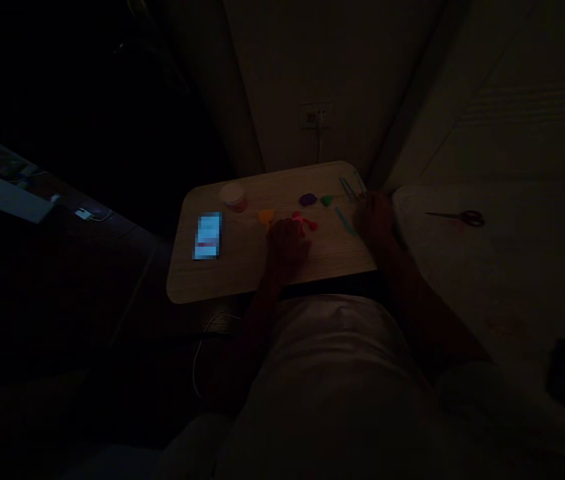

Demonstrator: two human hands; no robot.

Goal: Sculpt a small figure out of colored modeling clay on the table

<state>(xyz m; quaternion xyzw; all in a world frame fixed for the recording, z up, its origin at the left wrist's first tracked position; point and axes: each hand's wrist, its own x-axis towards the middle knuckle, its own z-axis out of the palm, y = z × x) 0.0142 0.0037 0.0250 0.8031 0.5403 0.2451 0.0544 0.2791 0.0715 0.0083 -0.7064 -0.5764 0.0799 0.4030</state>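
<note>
L hand [287, 248]: fingers curled, palm down by the table's near edge; too dark, can't tell if they're grasping anything. Red piece [306, 223] sits right at those fingertips, on their far/right side, branching toward the table's right edge. L hand's clearly nearer to it than R hand [375, 215], which is bent over the right edge, blurred; can't tell what's in it, if anything. Just beside R hand, a lt-blue stick [345, 221], long axis slanting toward the near right corner; more thin sticks [347, 189] nr the far right corner. Orange piece [265, 216] just left of L fingertips; purple piece [307, 199] + green piece [326, 200] toward far edge. Tub [233, 198] nr far left corner, phone [207, 235] by left edge. Wood-look table [237, 273], rounded corners. Room v. dim; wall socket [316, 117] beyond, scissors [462, 217] on a pale surface [442, 267] at right.
</note>
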